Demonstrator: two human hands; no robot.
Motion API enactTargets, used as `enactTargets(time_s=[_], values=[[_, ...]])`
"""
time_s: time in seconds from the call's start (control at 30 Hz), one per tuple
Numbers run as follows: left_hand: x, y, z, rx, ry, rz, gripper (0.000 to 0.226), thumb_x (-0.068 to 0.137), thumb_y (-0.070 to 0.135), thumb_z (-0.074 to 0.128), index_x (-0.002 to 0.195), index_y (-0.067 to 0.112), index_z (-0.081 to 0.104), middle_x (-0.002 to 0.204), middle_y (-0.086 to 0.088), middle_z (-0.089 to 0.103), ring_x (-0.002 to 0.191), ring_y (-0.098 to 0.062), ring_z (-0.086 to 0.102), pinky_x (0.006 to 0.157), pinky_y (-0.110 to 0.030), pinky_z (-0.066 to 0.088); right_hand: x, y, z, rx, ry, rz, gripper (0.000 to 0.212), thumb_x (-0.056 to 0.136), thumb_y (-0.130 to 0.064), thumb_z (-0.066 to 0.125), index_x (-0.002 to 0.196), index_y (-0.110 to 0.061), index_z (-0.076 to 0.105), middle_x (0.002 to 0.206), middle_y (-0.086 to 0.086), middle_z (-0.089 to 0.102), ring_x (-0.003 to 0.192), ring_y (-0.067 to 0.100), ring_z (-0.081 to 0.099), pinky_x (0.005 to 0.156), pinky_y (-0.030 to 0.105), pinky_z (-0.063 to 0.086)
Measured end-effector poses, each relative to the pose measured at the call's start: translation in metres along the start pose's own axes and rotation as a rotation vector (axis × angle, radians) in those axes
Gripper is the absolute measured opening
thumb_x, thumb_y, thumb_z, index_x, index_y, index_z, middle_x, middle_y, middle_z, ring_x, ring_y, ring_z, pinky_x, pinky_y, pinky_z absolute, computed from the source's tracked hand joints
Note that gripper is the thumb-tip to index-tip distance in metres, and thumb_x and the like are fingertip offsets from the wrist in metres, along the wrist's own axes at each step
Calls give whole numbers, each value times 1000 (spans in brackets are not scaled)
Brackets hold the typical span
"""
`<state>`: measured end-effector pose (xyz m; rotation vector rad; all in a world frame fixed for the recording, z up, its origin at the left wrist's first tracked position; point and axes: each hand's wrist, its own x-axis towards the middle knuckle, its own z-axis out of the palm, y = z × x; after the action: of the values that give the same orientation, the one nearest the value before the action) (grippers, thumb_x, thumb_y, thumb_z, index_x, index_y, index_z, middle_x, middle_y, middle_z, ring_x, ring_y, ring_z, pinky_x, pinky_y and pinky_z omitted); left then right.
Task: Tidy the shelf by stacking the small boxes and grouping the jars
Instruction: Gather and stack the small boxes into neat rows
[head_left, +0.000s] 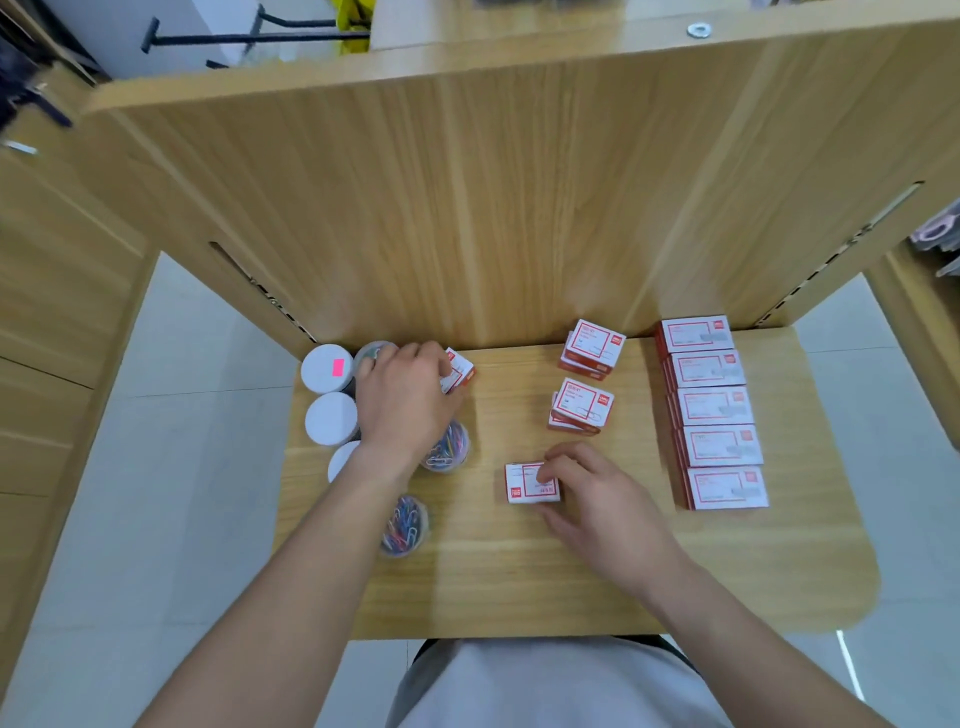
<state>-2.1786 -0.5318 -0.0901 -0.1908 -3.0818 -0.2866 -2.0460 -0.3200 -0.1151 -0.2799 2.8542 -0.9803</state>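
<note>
The left hand (402, 400) seemingly grips a small box (460, 370); the right hand (597, 499) touches another box (524, 483).

On the wooden shelf (519, 582) before me sit white-lidded jars (331, 418) and clear jars of coloured clips (405, 526) at left, loose small boxes (582, 405) mid-shelf, and a row of boxes (714, 408) at right.
</note>
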Motion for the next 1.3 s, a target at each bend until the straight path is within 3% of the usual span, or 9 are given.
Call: enactTargets(time_s=[0.1, 0.27, 0.4, 0.5, 0.57, 0.7, 0.87, 1.1, 1.3], values=[[-5, 2, -11, -153, 9, -11, 22, 77, 38, 73, 93, 26, 63, 93, 8, 68, 94, -22, 53, 79, -34, 35, 0, -1, 1, -31, 2, 38, 33, 75, -34, 75, 101, -29, 55, 108, -10, 55, 92, 18, 63, 65, 24, 40], [-60, 8, -26, -388, -8, 158, 21, 74, 29, 75, 90, 27, 62, 96, 17, 63, 89, -11, 50, 75, -34, 44, -15, -1, -7, -229, 60, 119, 51, 64, -77, 59, 92, -34, 58, 89, -14, 60, 80, 12, 62, 59, 28, 46], [-98, 9, -18, -408, 4, 182, 23, 74, 33, 77, 92, 28, 63, 102, 16, 66, 92, -14, 54, 81, -36, 47, -31, 3, -17, 49, -226, 66, 42, 76, -60, 54, 112, -38, 61, 99, -22, 66, 96, 2, 62, 85, 31, 52], [-115, 13, -10, -413, 5, 151, 24, 74, 33, 81, 91, 28, 64, 99, 15, 66, 93, -13, 57, 82, -30, 45, -34, 5, -16, 143, -63, 8, 24, 81, -37, 61, 105, -35, 63, 92, -19, 65, 83, 1, 61, 76, 33, 53], [-122, 21, -6, -415, 2, 139, 24, 73, 36, 81, 89, 29, 65, 96, 15, 66, 91, -12, 59, 80, -29, 43, -29, 9, -14, 82, 44, 20, 35, 81, -24, 66, 114, -34, 59, 105, -16, 61, 92, 5, 59, 79, 31, 52], [-127, 39, 0, -365, 18, 132, 23, 73, 47, 73, 86, 31, 62, 88, 15, 64, 86, -13, 60, 76, -36, 44, -17, 12, -6, -20, -46, -14, 62, 81, -22, 68, 138, -30, 44, 133, -10, 52, 121, 15, 51, 94, 26, 44], [-126, 51, 7, -345, 54, 122, 25, 74, 46, 76, 86, 30, 61, 88, 14, 62, 82, -10, 59, 73, -31, 41, -14, 12, 2, -31, 15, 74, 60, 78, -37, 74, 132, -28, 50, 114, -11, 60, 99, 14, 60, 74, 27, 46], [-124, 47, 13, -420, -166, 166, 45, 69, 29, 81, 102, 27, 50, 110, 14, 54, 98, -9, 53, 71, -24, 39, -28, 18, -7, 46, -59, 48, 62, 81, -28, 67, 133, -41, 35, 105, -17, 61, 94, 11, 58, 80, 40, 54], [-118, 51, 15, -353, -155, 229, 43, 73, 26, 77, 105, 25, 49, 104, 10, 60, 92, -9, 48, 66, -21, 27, -9, 23, -52, 76, 319, 66, 30, 85, -28, 64, 114, -30, 57, 100, -11, 56, 77, 11, 59, 67, 41, 53]])
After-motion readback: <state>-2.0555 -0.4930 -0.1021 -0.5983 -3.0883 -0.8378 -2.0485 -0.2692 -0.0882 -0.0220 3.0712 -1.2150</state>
